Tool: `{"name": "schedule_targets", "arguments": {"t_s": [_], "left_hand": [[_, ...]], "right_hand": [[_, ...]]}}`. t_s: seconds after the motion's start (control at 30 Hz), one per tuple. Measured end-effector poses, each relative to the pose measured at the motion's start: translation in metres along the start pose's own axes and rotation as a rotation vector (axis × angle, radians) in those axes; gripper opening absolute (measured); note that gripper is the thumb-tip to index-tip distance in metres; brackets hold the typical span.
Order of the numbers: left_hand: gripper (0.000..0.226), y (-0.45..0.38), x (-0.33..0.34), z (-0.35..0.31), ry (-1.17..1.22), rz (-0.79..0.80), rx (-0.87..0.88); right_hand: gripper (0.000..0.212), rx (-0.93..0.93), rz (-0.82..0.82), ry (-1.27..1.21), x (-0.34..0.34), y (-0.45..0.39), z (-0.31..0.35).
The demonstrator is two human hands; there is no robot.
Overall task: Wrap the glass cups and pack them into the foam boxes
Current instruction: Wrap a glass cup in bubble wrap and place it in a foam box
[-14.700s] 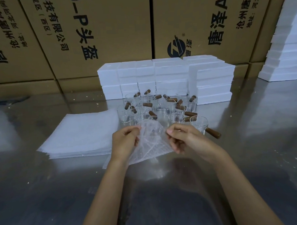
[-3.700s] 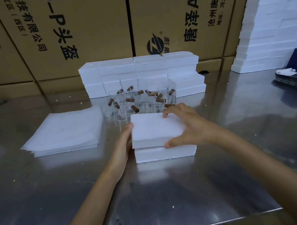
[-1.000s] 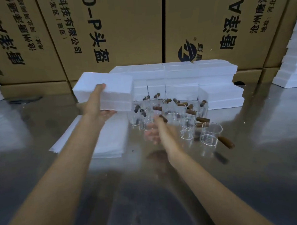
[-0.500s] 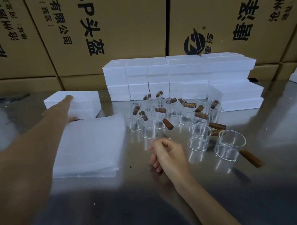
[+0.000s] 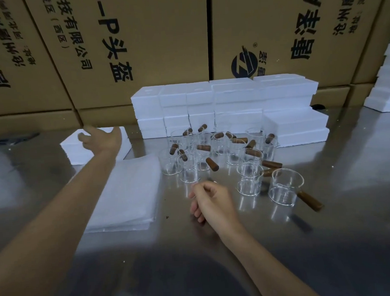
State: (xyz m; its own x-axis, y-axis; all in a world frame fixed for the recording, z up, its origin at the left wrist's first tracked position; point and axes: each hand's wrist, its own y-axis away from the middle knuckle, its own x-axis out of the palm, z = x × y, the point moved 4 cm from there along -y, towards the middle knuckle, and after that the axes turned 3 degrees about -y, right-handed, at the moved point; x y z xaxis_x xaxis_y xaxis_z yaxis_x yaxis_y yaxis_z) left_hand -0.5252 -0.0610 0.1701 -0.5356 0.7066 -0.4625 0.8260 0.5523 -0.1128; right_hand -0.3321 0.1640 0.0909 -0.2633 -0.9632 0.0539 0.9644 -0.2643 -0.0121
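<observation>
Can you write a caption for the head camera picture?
Left hand over a foam box, right hand idle beside glass cups.

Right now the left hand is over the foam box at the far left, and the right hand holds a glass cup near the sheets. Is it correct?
Not fully. The head view shows the right hand loosely curled and holding nothing; the glass cups stand apart from it. The left hand is over the foam box, and the sheets lie nearby.

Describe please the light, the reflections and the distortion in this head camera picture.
Head view: dim light; the steel table mirrors the foam boxes and glass cups hazily; a dark shadow lies near the bottom edge; wide-angle lens tilts the cartons outward; left hand slightly blurred.
</observation>
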Motion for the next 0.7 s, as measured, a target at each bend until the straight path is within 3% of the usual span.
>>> {"name": "schedule_targets", "arguments": {"t_s": [0.13, 0.23, 0.33, 0.47, 0.57, 0.7], "left_hand": [[0.059, 0.076, 0.018, -0.019, 0.041, 0.159, 0.293], [0.046, 0.131, 0.039, -0.033, 0.033, 0.318, 0.427], [0.035, 0.172, 0.066, -0.060, 0.012, 0.542, 0.491], [0.020, 0.216, 0.111, -0.100, -0.026, 0.741, 0.616], [0.037, 0.254, 0.164, -0.125, -0.215, 0.840, 0.768], [0.075, 0.271, 0.228, -0.153, -0.445, 0.754, 0.953]], "right_hand": [[0.027, 0.020, 0.024, -0.002, 0.000, 0.007, 0.009], [0.045, -0.062, 0.024, -0.110, -0.019, 0.007, 0.040], [0.042, -0.238, -0.244, -0.210, -0.087, -0.008, 0.083], [0.024, -0.274, -0.598, -0.028, -0.201, -0.047, 0.101], [0.020, -0.127, -0.641, 0.174, -0.272, -0.090, 0.081], [0.061, 0.051, -0.600, 0.244, -0.333, -0.129, 0.037]]}}
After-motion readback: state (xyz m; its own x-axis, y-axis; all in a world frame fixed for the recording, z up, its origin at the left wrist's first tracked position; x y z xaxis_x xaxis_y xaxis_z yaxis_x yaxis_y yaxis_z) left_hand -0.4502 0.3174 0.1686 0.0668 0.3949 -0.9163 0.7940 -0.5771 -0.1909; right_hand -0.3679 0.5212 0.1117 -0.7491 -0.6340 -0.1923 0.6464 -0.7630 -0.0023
